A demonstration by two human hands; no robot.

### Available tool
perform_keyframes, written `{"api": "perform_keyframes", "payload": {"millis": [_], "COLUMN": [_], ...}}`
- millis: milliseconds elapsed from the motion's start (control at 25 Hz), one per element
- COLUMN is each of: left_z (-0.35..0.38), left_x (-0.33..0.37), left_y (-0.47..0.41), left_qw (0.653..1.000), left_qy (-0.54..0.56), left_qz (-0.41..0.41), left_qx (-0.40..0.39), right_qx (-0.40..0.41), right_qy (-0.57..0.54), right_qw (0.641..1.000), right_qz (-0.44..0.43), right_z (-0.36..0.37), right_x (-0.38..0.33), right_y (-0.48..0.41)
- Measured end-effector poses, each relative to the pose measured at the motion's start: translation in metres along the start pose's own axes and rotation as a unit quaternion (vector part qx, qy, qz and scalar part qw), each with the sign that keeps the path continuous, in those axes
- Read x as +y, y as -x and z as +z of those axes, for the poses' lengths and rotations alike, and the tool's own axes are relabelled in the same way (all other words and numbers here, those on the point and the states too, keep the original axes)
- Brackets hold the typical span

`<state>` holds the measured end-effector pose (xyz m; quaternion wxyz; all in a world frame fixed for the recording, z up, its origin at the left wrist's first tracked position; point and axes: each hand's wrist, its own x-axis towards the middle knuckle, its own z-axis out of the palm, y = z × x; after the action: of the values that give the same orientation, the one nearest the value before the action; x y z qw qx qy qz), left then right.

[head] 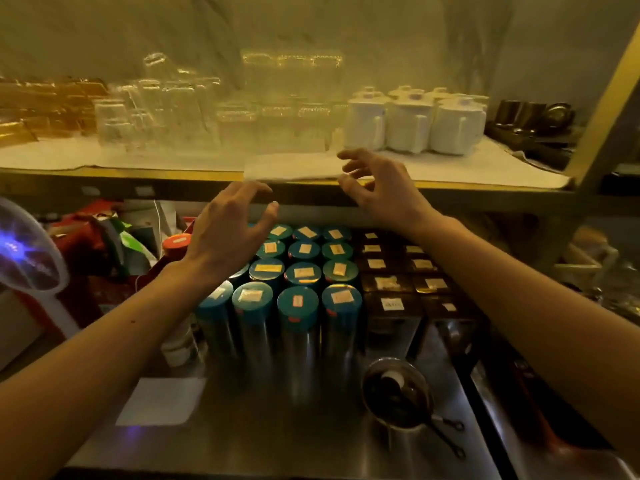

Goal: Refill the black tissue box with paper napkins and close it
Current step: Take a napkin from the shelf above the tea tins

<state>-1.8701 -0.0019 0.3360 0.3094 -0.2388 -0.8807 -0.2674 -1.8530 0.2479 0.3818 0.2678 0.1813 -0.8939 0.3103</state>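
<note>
A flat white stack of paper napkins lies at the front edge of the upper shelf. My left hand hovers just below and left of it, fingers spread and curled, holding nothing. My right hand is at the stack's right end, fingers apart and close to it; contact with the paper cannot be told. No black tissue box is visible in this view.
Behind the napkins on the shelf stand clear glasses and white jugs. Below, teal-lidded tins and dark boxes fill the steel counter. A small pan, a white sheet and a lit fan lie nearby.
</note>
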Motion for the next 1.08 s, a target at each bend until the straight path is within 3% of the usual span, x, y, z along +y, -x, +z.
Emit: {"api": "perform_keyframes", "payload": {"millis": [240,560,840,1080], "left_z": [0.016,0.009,-0.003,-0.009], "left_x": [-0.017,-0.033,-0.053,-0.061], "left_y": [-0.066,-0.097,-0.114,-0.11], "left_qw": [0.996,0.987,0.983,0.987], "left_qy": [-0.038,-0.056,-0.025,-0.001], "left_qz": [-0.071,-0.143,-0.137,-0.107], "left_qx": [0.027,-0.042,-0.116,-0.119], "right_qx": [-0.122,-0.244,-0.308,-0.338], "right_qy": [0.02,0.038,-0.016,-0.063], "right_qw": [0.992,0.969,0.951,0.939], "right_qz": [-0.012,-0.011,0.017,0.018], "right_z": [-0.017,-0.004,0.007,0.009], "right_x": [0.073,0.118,0.138,0.147], "right_y": [-0.094,-0.164,-0.186,-0.195]}}
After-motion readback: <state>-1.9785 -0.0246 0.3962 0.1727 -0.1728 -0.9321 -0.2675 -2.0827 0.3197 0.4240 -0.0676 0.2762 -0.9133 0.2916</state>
